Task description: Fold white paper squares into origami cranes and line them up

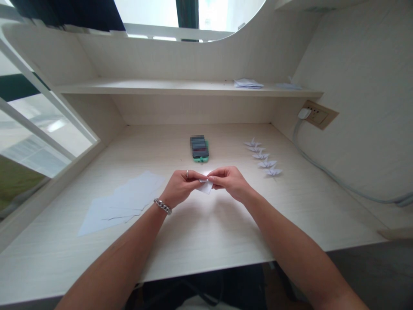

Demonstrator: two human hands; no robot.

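Note:
A small folded piece of white paper [205, 187] is held just above the desk, pinched from both sides. My left hand [182, 186], with a ring and a chain bracelet, grips its left edge between thumb and fingers. On the other side my right hand [229, 181] pinches its upper right edge, and the two hands' fingertips nearly meet. Part of the paper is hidden by the fingers. Several white paper cranes [267, 164] stand in a row to the right of my right hand. Left of my left hand lie loose white paper sheets [129, 194], overlapping.
A phone in a green case [200, 158], its screen blurred, lies beyond my hands. Folded white papers [248, 83] rest on the shelf [155, 89] above. At the right wall, a plug [304, 113] sits in the socket plate [320, 115], its grey cable [335, 176] running along the desk edge.

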